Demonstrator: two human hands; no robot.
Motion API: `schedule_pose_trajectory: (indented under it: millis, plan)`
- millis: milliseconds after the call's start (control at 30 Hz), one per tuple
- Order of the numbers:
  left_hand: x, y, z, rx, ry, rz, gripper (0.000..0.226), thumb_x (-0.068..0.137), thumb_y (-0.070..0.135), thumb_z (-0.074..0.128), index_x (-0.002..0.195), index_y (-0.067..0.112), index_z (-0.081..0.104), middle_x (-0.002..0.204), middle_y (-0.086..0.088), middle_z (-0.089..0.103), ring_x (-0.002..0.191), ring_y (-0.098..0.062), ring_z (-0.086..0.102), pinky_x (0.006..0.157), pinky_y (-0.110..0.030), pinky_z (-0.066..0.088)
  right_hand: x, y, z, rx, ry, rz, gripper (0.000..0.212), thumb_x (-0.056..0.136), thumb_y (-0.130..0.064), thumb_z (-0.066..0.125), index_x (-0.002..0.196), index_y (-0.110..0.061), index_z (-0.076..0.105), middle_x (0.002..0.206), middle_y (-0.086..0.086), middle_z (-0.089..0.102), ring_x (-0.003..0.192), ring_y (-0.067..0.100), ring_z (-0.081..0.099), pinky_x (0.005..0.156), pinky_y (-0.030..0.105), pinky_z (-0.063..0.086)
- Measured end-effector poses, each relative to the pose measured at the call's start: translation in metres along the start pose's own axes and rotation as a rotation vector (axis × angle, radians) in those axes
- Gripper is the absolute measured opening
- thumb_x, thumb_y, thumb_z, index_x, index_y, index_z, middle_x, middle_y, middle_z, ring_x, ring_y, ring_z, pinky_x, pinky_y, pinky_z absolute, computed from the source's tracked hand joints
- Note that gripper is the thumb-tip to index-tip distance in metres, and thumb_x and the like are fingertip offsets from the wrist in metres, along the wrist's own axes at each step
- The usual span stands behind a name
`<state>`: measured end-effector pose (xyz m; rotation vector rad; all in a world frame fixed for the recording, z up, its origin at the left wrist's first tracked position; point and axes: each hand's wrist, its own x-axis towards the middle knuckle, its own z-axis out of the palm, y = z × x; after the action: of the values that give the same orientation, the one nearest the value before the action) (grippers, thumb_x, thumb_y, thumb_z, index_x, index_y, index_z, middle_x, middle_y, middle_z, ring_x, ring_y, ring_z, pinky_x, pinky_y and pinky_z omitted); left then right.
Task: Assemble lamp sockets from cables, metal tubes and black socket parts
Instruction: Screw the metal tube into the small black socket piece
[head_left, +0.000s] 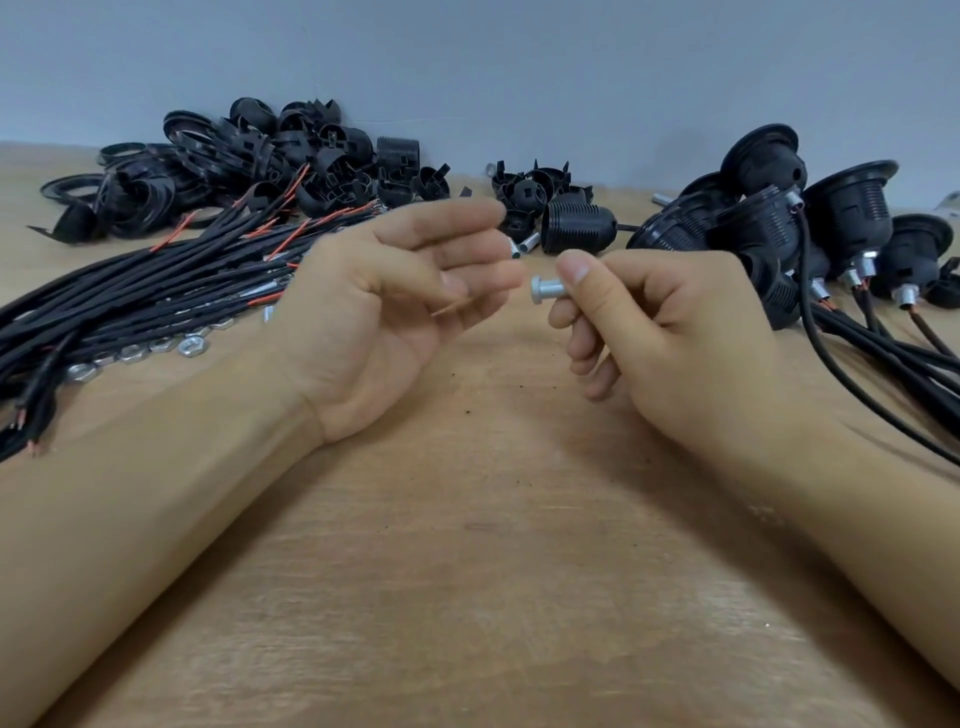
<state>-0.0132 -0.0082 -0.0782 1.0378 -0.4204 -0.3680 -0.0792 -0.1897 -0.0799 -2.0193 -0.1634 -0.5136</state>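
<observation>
Pale grey wall runs across the top of the frame, and below it a light wooden surface (467, 597) fills the rest. At mid-frame the right hand (670, 332) pinches a short metal tube (546, 288) between thumb and curled fingers, the tube lying level with its flanged end pointing toward the frame's left. The left hand (384, 312) hovers just beside that end, palm turned up, fingers loosely spread and holding nothing; its fingertips are blurred. Both forearms reach in from the lower corners of the frame. At the left edge lies a bundle of black cables (135, 296) with red inner wires showing at the stripped ends, and a row of hex nuts (156, 345) sits along its lower side. In the upper left is a heap of black socket parts (249, 156), rings and caps mixed together. Near the upper centre stands a smaller cluster of black caps (530, 189) with a threaded socket body (577, 228) and 2 loose metal tubes (522, 247) beside it. At the right, finished sockets (810, 218) are piled together, their cables trailing toward the lower right.
</observation>
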Motion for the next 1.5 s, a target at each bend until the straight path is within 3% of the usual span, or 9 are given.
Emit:
schedule_pose_trajectory:
  millis: [167, 333, 500, 600, 733, 867, 1033, 1333, 1500]
  plan:
    - [-0.006, -0.003, 0.005, 0.461, -0.069, 0.122, 0.065, 0.063, -0.006, 0.050, 0.126, 0.008, 0.060, 0.115, -0.009, 0.073, 0.117, -0.018, 0.064, 0.093, -0.033, 0.051, 0.002, 0.000, 0.001, 0.050, 0.055, 0.060, 0.041, 0.100, -0.030, 0.055, 0.069, -0.007, 0.068, 0.054, 0.008, 0.061, 0.043, 0.018, 0.059, 0.042, 0.029, 0.051]
    - [-0.010, -0.004, 0.007, 0.513, -0.037, 0.362, 0.057, 0.070, -0.008, 0.049, 0.126, 0.002, 0.053, 0.085, -0.001, 0.077, 0.100, -0.032, 0.067, 0.089, -0.037, 0.046, 0.004, 0.000, 0.002, 0.090, 0.109, 0.091, 0.043, 0.100, -0.028, 0.055, 0.067, -0.005, 0.068, 0.051, 0.008, 0.060, 0.043, 0.017, 0.060, 0.043, 0.024, 0.050]
    - [-0.012, -0.006, 0.011, 0.672, -0.104, 0.334, 0.071, 0.069, -0.005, 0.053, 0.138, 0.004, 0.042, 0.112, -0.001, 0.073, 0.118, -0.018, 0.062, 0.098, -0.035, 0.043, 0.004, 0.000, 0.004, 0.096, 0.099, 0.112, 0.044, 0.101, -0.027, 0.054, 0.066, -0.004, 0.067, 0.048, 0.004, 0.058, 0.041, 0.016, 0.058, 0.042, 0.025, 0.048]
    - [-0.010, -0.004, 0.006, 0.550, -0.043, 0.431, 0.061, 0.072, -0.009, 0.049, 0.132, -0.002, 0.044, 0.076, 0.003, 0.073, 0.096, -0.023, 0.067, 0.090, -0.033, 0.047, 0.004, -0.001, 0.003, 0.107, 0.106, 0.120, 0.044, 0.100, -0.028, 0.055, 0.066, -0.004, 0.067, 0.048, 0.004, 0.058, 0.041, 0.016, 0.058, 0.041, 0.025, 0.048]
    - [-0.010, -0.005, 0.009, 0.643, -0.109, 0.336, 0.062, 0.073, 0.000, 0.056, 0.134, 0.003, 0.046, 0.113, -0.005, 0.072, 0.113, -0.017, 0.064, 0.092, -0.034, 0.043, 0.004, -0.001, 0.004, 0.093, 0.090, 0.129, 0.043, 0.100, -0.029, 0.054, 0.067, -0.005, 0.067, 0.048, 0.004, 0.058, 0.041, 0.014, 0.057, 0.042, 0.024, 0.047]
    - [-0.011, -0.002, 0.008, 0.573, -0.065, 0.469, 0.041, 0.075, 0.004, 0.057, 0.117, 0.003, 0.057, 0.069, 0.002, 0.071, 0.080, -0.022, 0.065, 0.081, -0.031, 0.046, 0.004, -0.001, 0.004, 0.095, 0.091, 0.130, 0.045, 0.100, -0.029, 0.054, 0.066, -0.004, 0.066, 0.048, 0.004, 0.057, 0.041, 0.013, 0.056, 0.041, 0.023, 0.047]
    - [-0.011, -0.012, 0.014, 0.771, -0.040, 0.334, 0.031, 0.083, 0.019, 0.066, 0.114, 0.018, 0.065, 0.101, -0.001, 0.075, 0.097, -0.015, 0.070, 0.089, -0.039, 0.055, 0.003, -0.002, 0.006, 0.088, 0.044, 0.121, 0.045, 0.101, -0.030, 0.053, 0.067, -0.004, 0.066, 0.050, 0.008, 0.057, 0.040, 0.019, 0.055, 0.038, 0.027, 0.046]
    - [-0.011, -0.011, 0.013, 0.724, -0.093, 0.436, 0.006, 0.085, 0.013, 0.074, 0.091, 0.013, 0.072, 0.088, -0.005, 0.074, 0.084, -0.023, 0.069, 0.075, -0.042, 0.056, 0.004, -0.005, 0.004, 0.103, -0.060, 0.170, 0.046, 0.101, -0.032, 0.051, 0.065, -0.005, 0.063, 0.049, 0.005, 0.053, 0.037, 0.017, 0.051, 0.035, 0.028, 0.044]
    - [-0.009, -0.012, 0.012, 0.728, -0.006, 0.407, 0.029, 0.081, 0.022, 0.076, 0.106, 0.012, 0.067, 0.101, -0.004, 0.071, 0.090, -0.019, 0.067, 0.080, -0.039, 0.056, 0.004, -0.003, 0.004, 0.129, -0.051, 0.210, 0.046, 0.102, -0.034, 0.050, 0.065, -0.009, 0.063, 0.049, 0.002, 0.051, 0.039, 0.019, 0.051, 0.036, 0.030, 0.044]
